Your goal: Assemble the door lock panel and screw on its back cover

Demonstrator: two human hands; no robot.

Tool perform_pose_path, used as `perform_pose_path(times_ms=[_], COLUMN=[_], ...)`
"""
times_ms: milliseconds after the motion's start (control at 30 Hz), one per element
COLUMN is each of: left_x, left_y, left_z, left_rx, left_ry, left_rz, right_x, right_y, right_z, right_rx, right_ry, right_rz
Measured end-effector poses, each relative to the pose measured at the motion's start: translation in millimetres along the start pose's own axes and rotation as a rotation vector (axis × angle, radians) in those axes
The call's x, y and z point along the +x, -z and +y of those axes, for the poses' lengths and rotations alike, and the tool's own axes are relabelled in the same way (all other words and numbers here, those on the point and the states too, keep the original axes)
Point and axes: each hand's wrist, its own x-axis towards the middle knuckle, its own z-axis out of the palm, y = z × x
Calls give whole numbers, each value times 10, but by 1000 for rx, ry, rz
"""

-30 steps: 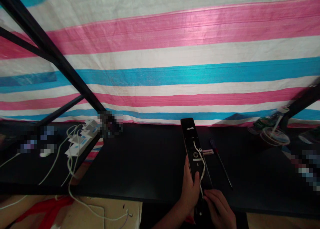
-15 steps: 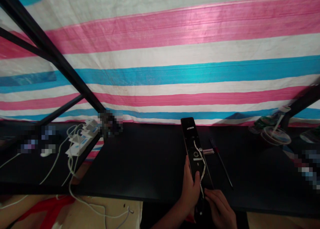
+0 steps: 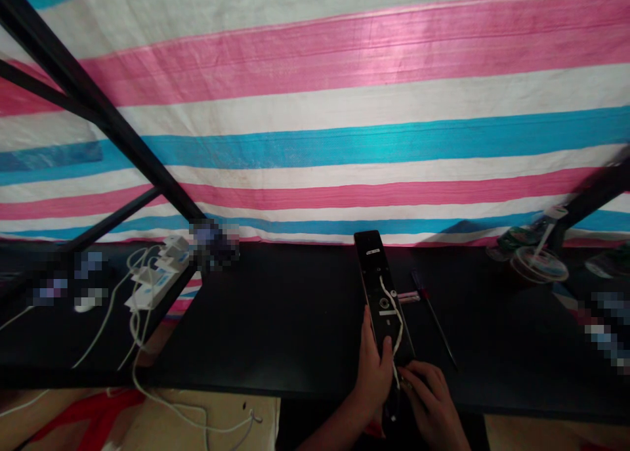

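Presently: black table (image 3: 275,326) beyond left hand (image 3: 373,372); long black panel (image 3: 378,323) gripped in that hand, projecting past it; right hand (image 3: 434,398) beside panel's near end, cannot tell whether grasping; thin tool (image 3: 438,327) beyond it; white cable (image 3: 401,327) passing between both hands.

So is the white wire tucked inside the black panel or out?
Out: a long stretch of wire lies across the panel, running toward the right hand.
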Motion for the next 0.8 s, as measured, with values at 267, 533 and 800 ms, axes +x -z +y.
perform_pose_path(times_ms=[267, 533, 800], left_x=[3, 3, 2], left_y=[2, 13, 14], left_z=[7, 27, 16], left_rx=[9, 4, -43], left_ry=[2, -6, 26], left_rz=[-14, -8, -9], right_x=[28, 28, 20], right_y=[-34, -136, 8], right_z=[-39, -126, -41], right_rx=[54, 62, 62], right_ry=[28, -33, -58], right_rz=[87, 203, 67])
